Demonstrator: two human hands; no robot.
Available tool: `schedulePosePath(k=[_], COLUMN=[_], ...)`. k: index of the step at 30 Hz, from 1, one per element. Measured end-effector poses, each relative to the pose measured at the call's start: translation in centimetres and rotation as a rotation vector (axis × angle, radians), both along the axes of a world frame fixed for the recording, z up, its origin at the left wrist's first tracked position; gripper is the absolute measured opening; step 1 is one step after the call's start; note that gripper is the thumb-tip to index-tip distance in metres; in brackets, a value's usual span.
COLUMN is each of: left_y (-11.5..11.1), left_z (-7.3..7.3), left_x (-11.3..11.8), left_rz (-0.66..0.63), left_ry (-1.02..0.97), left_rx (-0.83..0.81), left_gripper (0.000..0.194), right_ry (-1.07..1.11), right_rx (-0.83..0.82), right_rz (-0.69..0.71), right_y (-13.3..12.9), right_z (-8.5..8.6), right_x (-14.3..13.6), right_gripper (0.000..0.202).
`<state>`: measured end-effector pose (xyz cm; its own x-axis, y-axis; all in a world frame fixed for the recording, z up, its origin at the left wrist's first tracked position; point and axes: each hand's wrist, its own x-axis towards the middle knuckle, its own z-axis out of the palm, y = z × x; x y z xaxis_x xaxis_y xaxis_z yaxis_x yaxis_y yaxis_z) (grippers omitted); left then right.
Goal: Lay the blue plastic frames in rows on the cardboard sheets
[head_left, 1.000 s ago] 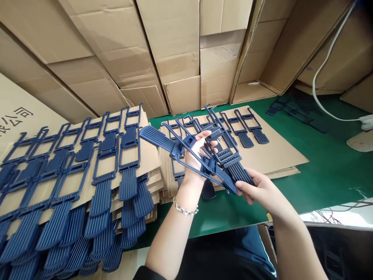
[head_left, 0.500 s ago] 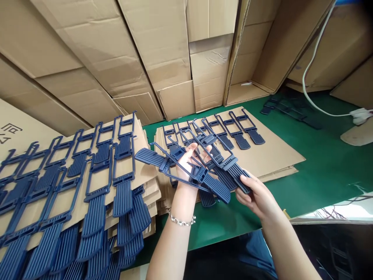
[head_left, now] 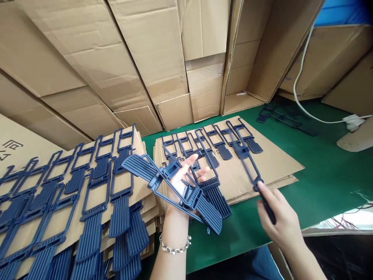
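Several dark blue plastic frames with ribbed flaps (head_left: 210, 214) lie crossed over my left hand (head_left: 180, 184), palm up with its fingers partly curled under and through them. In my right hand (head_left: 276, 212), a single blue frame (head_left: 247, 159) is gripped by its flap; its far end, blurred, hangs above the right part of the middle cardboard stack (head_left: 274, 163). Rows of similar frames (head_left: 223, 151) lie along the back of that stack.
At the left, another cardboard stack (head_left: 148, 217) bears overlapping blue frames (head_left: 121, 214). Cardboard boxes (head_left: 157, 50) stand behind. Dark frames (head_left: 288, 118) lie on the green table (head_left: 326, 175) at the back right, near a white cable (head_left: 297, 81).
My right hand has moved right, away from my left hand, drawing one frame out of the held bunch. The other frames remain on my left hand. The view has shifted slightly.
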<state>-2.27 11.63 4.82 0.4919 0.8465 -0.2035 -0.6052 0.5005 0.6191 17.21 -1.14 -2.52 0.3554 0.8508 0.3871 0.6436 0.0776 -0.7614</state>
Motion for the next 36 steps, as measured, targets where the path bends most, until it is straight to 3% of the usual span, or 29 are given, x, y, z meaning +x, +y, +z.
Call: schedulePosePath(k=[3,6,12,18,25,31,36], left_y=[0.2,0.3,0.3,0.4,0.3,0.5,0.2], left_z=[-0.3,-0.5,-0.6,-0.7,-0.3,-0.5,-0.5], left_x=[-0.4,-0.4,0.0,-0.2,-0.5,-0.4,-0.2], left_rz=[0.049,0.072,0.125,0.167,0.114,0.14,0.138], left_ry=[-0.029,-0.084,-0.062,-0.066,-0.12,-0.157,-0.161], left_rx=[0.061,0.123,0.08,0.094,0.053,0.048,0.008], left_gripper=[0.026,0.026,0.027,0.025,0.03,0.033,0.031], right_ry=[-0.401,-0.536,-0.683,-0.703,-0.708,-0.605,-0.539], right_rx=[-0.112,-0.178,-0.204,-0.205,-0.279,-0.271,-0.226], right_rz=[0.017,0.025,0.081,0.049,0.029,0.004,0.038], right_y=[-0.9,-1.5,-1.5,-1.0,-0.2,0.2,0.6], right_z=[-1.0,-1.5,-1.9,-1.8,-1.1,-0.6,-1.2], right_x=[-0.3,-0.8,-1.6,-2.6,-3.9,-4.8,-4.5], right_gripper=[0.045,0.048,0.052,0.049,0.049,0.048,0.049])
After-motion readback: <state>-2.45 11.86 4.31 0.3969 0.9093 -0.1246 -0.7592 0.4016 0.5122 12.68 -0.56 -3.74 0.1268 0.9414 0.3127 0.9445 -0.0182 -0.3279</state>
